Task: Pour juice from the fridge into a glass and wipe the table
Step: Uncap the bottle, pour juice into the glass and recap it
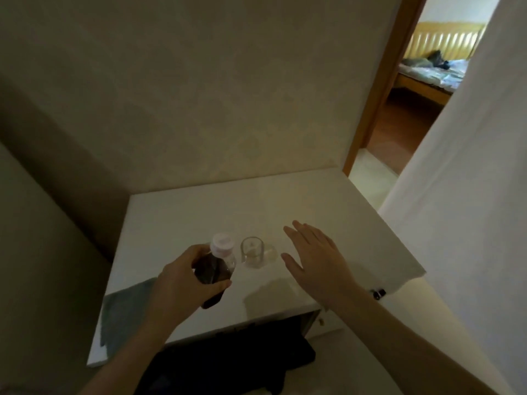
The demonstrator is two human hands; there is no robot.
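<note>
Table [328, 201], white, fills the middle, its 5 o'clock corner behind a white panel; a grey cloth [125, 306] at 8 o'clock is partly covered by the left forearm. Right hand [310, 258] hovers with fingers spread wide. Left hand [182, 283] grips the dark, capped bottle [216, 266], hiding its lower half. Glass [253, 252] stands just right, contents unclear.

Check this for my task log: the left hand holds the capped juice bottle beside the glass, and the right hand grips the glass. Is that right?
Not quite. In the head view the right hand is open, fingers straight, beside the glass without gripping it. The rest holds: the left hand holds the capped bottle beside the glass on the table.
</note>
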